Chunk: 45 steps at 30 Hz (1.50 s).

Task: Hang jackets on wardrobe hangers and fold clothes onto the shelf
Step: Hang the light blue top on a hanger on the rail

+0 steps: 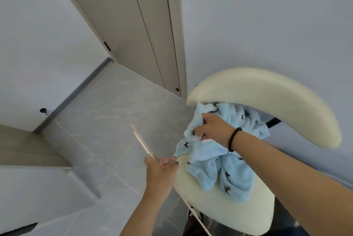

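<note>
Hanger point(142, 141), one, gripped by left hand point(159, 170); right hand point(212, 127) clutches one blue garment point(219, 167).

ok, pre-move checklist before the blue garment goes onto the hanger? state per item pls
1. Right hand grips the blue garment: ok.
2. Left hand holds the wooden hanger: ok.
3. Garment lifted off the chair: not ok, its lower part lies on the seat.
4. Collar or shoulder opening found: cannot tell, fabric is bunched.
5. Hanger hook free of the fabric: cannot tell, hook hidden near the hand.
6. Wardrobe rail in view: not ok, only wall, door and floor show.
</note>
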Motion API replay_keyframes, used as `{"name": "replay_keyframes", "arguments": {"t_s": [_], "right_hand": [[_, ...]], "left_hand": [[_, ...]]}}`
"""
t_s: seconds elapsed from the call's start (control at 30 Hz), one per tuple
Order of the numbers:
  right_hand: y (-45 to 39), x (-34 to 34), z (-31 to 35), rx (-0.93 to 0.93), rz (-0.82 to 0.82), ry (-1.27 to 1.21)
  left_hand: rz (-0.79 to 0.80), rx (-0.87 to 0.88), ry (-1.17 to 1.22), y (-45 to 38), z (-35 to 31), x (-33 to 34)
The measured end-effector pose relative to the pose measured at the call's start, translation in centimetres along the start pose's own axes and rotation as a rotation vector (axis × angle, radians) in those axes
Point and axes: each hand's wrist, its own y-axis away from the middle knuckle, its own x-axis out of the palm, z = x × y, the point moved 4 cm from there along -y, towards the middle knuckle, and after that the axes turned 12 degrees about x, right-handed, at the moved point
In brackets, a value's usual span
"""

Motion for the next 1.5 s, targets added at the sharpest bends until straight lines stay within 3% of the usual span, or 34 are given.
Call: {"name": "replay_keyframes", "arguments": {"t_s": [0.1, 0.27, 0.5, 0.6, 0.7, 0.8, 0.97, 1.13, 1.37, 1.5], "right_hand": [[3.7, 2.4, 5.7, -0.094, 0.087, -0.060], [9.1, 7.1, 13.0, -0.237, 0.186, -0.130], [13.3, 10.0, 17.9, -0.260, 0.022, -0.253], [14.4, 11.8, 18.1, -0.373, -0.117, 0.162], [16.9, 16.4, 18.4, -0.651, -0.050, 0.649], [19.6, 22.7, 18.3, -0.791, 0.080, 0.780], [21.8, 32.0, 16.8, -0.763, 0.216, 0.757], [26.2, 37.9, 14.7, -0.691, 0.337, 0.439], [34.7, 47.8, 15.4, -0.961, 0.144, 0.639], [37.8, 54.1, 15.9, -0.989, 0.190, 0.620]], "left_hand": [[0.068, 0.087, 0.057, 1.0, -2.5, -1.0], [-0.016, 0.201, 0.136, 2.8, -7.3, -5.8], [-0.208, 0.424, 0.163, 5.5, -12.5, -14.8], [-0.288, 0.521, 0.092, 7.9, -14.5, -17.8], [-0.381, 0.529, 0.065, 10.8, -15.5, -21.8], [-0.403, 0.555, 0.094, 14.7, -15.1, -26.1], [-0.392, 0.650, 0.138, 21.4, -13.4, -32.7], [-0.519, 0.684, 0.136, 28.7, -10.7, -40.3], [-0.671, 0.739, 0.057, 38.6, -8.0, -49.9], [-0.807, 0.742, -0.129, 44.1, -5.7, -55.6]]}}
